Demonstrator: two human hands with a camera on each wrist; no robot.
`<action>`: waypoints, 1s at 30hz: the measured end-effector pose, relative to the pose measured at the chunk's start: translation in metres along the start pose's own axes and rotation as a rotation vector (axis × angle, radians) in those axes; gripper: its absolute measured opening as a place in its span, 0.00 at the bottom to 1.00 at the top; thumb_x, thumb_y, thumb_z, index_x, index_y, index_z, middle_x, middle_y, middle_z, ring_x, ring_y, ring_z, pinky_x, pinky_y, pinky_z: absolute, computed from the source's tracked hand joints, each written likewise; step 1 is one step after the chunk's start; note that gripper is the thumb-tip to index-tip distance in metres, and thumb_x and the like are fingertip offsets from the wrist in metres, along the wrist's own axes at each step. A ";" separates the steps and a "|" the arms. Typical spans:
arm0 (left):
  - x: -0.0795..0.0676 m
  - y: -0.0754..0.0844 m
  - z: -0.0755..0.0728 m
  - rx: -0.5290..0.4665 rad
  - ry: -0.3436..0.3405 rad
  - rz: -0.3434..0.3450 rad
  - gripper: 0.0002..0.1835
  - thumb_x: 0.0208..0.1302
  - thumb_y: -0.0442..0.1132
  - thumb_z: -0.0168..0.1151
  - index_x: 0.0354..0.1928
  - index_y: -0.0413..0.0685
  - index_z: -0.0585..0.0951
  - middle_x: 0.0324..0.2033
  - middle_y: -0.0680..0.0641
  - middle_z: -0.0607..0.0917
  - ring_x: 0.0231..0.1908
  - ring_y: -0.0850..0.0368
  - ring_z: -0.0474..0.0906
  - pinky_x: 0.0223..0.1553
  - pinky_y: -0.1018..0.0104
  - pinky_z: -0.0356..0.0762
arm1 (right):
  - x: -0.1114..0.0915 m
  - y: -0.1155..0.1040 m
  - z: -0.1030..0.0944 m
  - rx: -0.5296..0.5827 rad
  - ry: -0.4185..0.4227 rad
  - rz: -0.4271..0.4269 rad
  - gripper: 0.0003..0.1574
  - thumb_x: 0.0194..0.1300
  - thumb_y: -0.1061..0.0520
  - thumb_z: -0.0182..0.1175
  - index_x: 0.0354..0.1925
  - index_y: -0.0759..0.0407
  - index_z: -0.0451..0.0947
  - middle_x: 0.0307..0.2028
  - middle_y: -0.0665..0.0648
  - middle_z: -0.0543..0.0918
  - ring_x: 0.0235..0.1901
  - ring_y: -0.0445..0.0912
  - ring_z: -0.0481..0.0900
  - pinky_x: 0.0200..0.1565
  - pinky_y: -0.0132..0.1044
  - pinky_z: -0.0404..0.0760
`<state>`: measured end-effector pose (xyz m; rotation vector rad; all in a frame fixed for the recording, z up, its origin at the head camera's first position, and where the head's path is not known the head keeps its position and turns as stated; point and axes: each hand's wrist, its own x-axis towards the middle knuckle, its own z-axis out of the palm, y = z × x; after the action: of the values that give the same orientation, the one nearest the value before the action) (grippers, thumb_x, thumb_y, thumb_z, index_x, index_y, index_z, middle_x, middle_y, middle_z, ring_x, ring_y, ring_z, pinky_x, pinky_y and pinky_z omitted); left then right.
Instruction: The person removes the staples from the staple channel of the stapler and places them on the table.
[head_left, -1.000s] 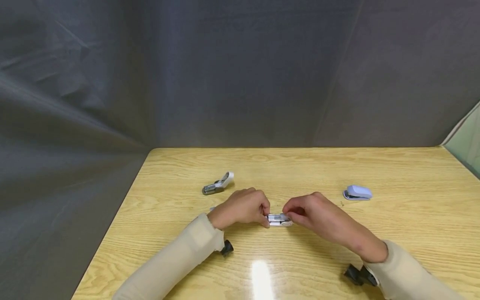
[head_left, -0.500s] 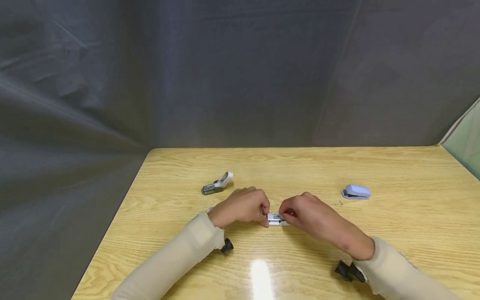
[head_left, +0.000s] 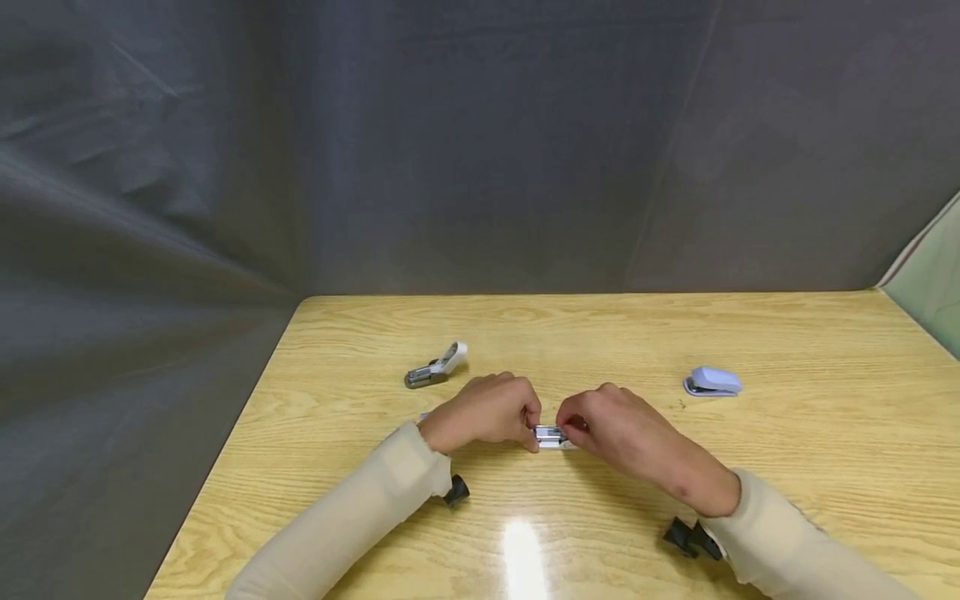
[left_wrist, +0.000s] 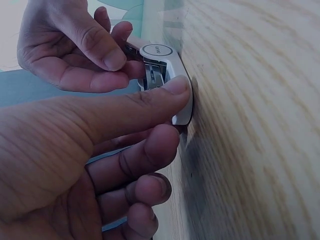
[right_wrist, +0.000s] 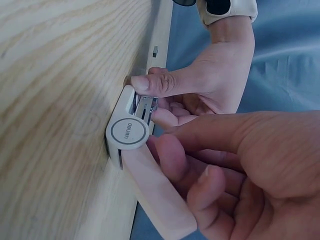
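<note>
A white stapler [right_wrist: 128, 132] lies on the table with its pale cover [right_wrist: 159, 195] swung back and its metal magazine [right_wrist: 144, 108] exposed. My left hand [head_left: 487, 408] pinches its front end, the thumb [left_wrist: 175, 86] on the side of the base. My right hand [head_left: 630, 433] has thumb and forefinger pinched together at the magazine, near the round hinge, with other fingers beside the raised cover. I cannot tell whether a small piece sits between those fingertips. In the head view both hands partly hide the stapler [head_left: 553, 443].
A second stapler [head_left: 427, 378], grey and white, stands opened up at the back left. At the right is a lilac stapler [head_left: 714, 382]. A small grey block [right_wrist: 155, 51] lies on the table beyond my left hand. A dark curtain [head_left: 480, 167] hangs behind the table.
My right hand has moved slightly left along the stapler, covering more of its hinge end. The left hand keeps its pinch in nearly the same place.
</note>
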<state>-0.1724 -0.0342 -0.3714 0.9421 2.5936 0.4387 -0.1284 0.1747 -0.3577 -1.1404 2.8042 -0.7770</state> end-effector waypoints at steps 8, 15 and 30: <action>0.001 -0.001 0.000 -0.004 -0.004 -0.010 0.16 0.56 0.48 0.81 0.19 0.61 0.82 0.16 0.61 0.78 0.19 0.65 0.68 0.23 0.68 0.65 | 0.002 0.002 0.001 -0.017 0.014 -0.005 0.10 0.65 0.66 0.69 0.32 0.51 0.86 0.24 0.38 0.78 0.21 0.31 0.67 0.23 0.30 0.70; 0.000 0.001 0.000 -0.013 -0.002 -0.016 0.15 0.56 0.48 0.81 0.19 0.61 0.82 0.15 0.61 0.78 0.19 0.65 0.68 0.23 0.69 0.65 | 0.002 0.001 0.003 -0.027 0.016 0.001 0.11 0.65 0.65 0.70 0.32 0.48 0.86 0.24 0.37 0.78 0.22 0.31 0.67 0.23 0.30 0.70; -0.001 0.001 0.000 -0.036 0.000 -0.020 0.15 0.55 0.47 0.82 0.19 0.61 0.83 0.14 0.62 0.78 0.18 0.66 0.68 0.22 0.69 0.65 | 0.003 -0.003 0.009 -0.026 -0.005 0.046 0.10 0.66 0.64 0.70 0.34 0.48 0.87 0.24 0.38 0.79 0.19 0.32 0.65 0.19 0.30 0.66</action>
<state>-0.1714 -0.0341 -0.3712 0.9031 2.5843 0.4779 -0.1270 0.1669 -0.3639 -1.0754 2.8338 -0.7358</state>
